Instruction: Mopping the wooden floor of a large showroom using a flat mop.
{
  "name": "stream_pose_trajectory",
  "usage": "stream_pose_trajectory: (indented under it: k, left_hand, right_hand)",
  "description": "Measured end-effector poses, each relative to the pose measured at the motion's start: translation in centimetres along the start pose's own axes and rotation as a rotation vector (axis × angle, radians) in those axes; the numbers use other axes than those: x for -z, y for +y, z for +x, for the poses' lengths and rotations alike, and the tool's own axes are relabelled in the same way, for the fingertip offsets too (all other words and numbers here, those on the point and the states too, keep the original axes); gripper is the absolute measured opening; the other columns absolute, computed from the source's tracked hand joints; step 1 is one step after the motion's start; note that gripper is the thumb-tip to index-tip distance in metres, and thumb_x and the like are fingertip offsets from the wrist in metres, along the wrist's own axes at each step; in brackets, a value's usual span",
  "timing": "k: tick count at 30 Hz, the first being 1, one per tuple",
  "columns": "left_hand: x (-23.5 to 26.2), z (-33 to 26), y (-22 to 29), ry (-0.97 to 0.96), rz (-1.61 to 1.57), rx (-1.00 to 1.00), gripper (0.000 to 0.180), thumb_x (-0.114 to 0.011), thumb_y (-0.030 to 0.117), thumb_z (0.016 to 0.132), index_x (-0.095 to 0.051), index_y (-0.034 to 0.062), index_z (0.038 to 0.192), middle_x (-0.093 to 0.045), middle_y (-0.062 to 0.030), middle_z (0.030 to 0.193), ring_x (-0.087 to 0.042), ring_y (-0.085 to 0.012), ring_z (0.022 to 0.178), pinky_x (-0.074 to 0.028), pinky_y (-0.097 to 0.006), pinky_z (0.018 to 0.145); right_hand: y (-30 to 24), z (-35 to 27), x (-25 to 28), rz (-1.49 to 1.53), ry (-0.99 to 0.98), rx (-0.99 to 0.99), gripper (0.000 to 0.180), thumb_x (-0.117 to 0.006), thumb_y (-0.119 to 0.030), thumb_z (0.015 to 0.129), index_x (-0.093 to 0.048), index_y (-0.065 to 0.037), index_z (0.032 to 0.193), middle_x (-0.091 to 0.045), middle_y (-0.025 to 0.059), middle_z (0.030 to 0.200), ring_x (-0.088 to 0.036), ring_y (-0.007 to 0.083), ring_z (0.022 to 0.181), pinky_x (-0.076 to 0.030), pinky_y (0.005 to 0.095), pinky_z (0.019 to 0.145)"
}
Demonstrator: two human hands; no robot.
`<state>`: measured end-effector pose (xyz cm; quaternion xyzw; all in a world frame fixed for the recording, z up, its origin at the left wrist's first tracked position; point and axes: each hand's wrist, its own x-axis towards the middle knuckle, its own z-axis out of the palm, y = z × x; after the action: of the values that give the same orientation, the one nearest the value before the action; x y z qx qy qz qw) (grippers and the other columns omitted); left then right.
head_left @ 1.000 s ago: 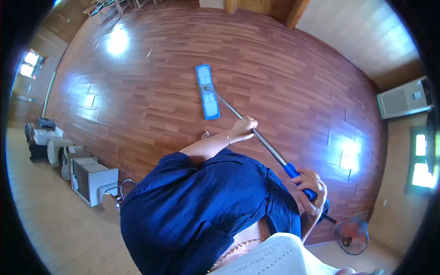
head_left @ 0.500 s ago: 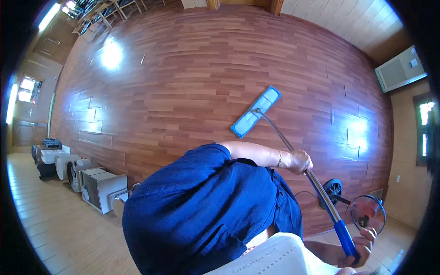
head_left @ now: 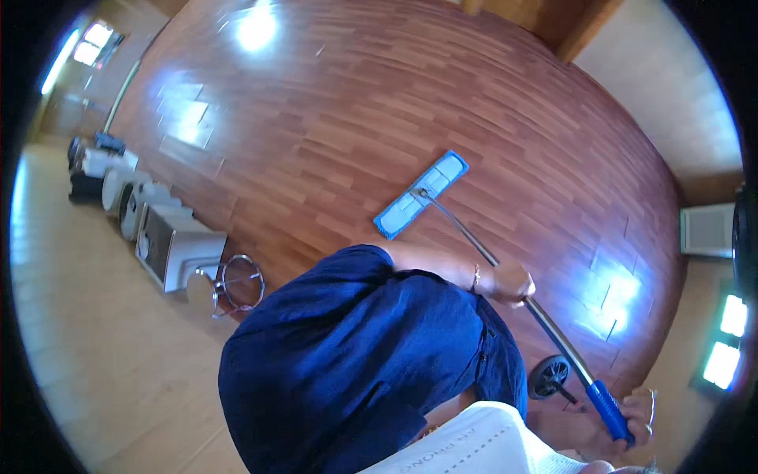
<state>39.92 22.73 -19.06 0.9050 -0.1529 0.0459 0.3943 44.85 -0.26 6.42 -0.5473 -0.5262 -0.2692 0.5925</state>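
Note:
A flat mop with a light blue top and darker blue fringe lies on the wooden floor ahead of me. Its metal pole slants down to the right and ends in a blue grip. My left hand, below a bracelet, is closed around the pole about midway. At the pole's upper end, my right hand wraps the blue grip, though some of its fingers are blurred. My blue sleeve and clothing fill the lower middle, with a white cloth in front.
Chrome-ringed stool frame, white box-like appliance and several other items line the left floor edge. A dark round fan base stands near the pole at right. A white unit is on the right wall. Brown plank floor spreads ahead.
The view has turned, so the wall items at left sit higher and the stool frame shows more. The mop head has shifted slightly left in view. Both hands keep their hold.

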Motion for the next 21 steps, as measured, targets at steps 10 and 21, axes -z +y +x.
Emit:
stream_pose_trajectory:
  k: [10, 21]
  left_hand:
    - [8.1, -17.9, -10.9, 0.393, 0.162, 0.559, 0.011, -0.063, 0.020, 0.067, -0.056, 0.0117, 0.065, -0.061, -0.0103, 0.069, -0.063, -0.0334, 0.071, -0.050, -0.047, 0.061]
    - [10.4, -41.4, -19.2, 0.722, 0.348, 0.785, 0.032, -0.069, 0.020, 0.077, -0.048, 0.0068, 0.058, -0.051, -0.0158, 0.057, -0.054, -0.0386, 0.060, -0.040, -0.045, 0.053]
  right_hand:
    - [3.6, -4.9, -18.1, 0.606, -0.306, -0.375, 0.029, -0.064, -0.030, 0.084, -0.051, -0.005, 0.078, -0.059, 0.0156, 0.072, -0.058, 0.0273, 0.069, -0.043, 0.0418, 0.064]
    - [-1.8, -13.7, -35.7, 0.944, -0.815, -0.734, 0.008, -0.066, 0.000, 0.078, -0.060, -0.004, 0.083, -0.064, 0.0099, 0.087, -0.060, 0.0305, 0.100, -0.042, 0.0443, 0.094]
